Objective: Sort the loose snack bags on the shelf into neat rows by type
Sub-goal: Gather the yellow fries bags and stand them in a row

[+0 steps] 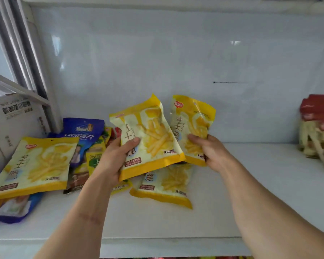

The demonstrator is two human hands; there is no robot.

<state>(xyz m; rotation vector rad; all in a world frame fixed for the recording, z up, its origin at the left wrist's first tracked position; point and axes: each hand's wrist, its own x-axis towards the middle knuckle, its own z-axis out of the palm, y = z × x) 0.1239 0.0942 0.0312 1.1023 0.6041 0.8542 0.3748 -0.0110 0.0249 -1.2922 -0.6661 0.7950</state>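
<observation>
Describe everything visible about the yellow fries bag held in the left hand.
The yellow fries bag is a sealed, glossy plastic pouch, puffed, with yellow borders, a pale middle printed with golden fries, dark characters and a small red-brown label near the bottom. It is held above the shelf, tilted with its top leaning left. The left hand grips its lower left edge, thumb across the front. Its right edge overlaps the matching bag in the right hand.

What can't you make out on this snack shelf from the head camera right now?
- Flat yellow fries bag on the white shelf: top hidden by the bag in the left hand.
- Red-topped bags: cut off by the right edge.
- Mixed pile behind the blue foil bag: overlapped, types unclear.
</observation>
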